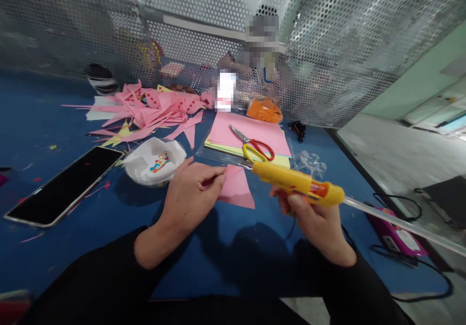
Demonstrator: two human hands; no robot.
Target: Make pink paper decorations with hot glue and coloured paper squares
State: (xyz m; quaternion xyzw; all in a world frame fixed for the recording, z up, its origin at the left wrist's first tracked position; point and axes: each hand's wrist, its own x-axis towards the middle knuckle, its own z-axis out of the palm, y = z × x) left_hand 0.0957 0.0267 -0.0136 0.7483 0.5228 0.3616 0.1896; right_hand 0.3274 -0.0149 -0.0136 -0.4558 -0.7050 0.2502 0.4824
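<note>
In front of me a small piece of pink paper (pixel 238 190) lies on the blue table. My left hand (pixel 192 189) pinches its upper left part between thumb and fingers. My right hand (pixel 315 220) is wrapped round the handle of a yellow glue gun (pixel 287 175), whose metal nozzle points left, close to the paper's upper edge. A long clear glue stick (pixel 396 222) sticks out from the back of the gun. Whether the nozzle touches the paper I cannot tell. Just beyond lie scissors (pixel 251 143) with red and yellow handles, resting on a stack of coloured paper (pixel 222 127).
Left of my hand stands a paper-lined bowl (pixel 145 159) with small coloured bits, beside a black phone (pixel 65 186). Pink paper scraps (pixel 156 106) are heaped behind. An orange packet (pixel 265 110), a purple power box (pixel 396 232) with black cables and a perforated metal screen (pixel 204 4) surround the workspace.
</note>
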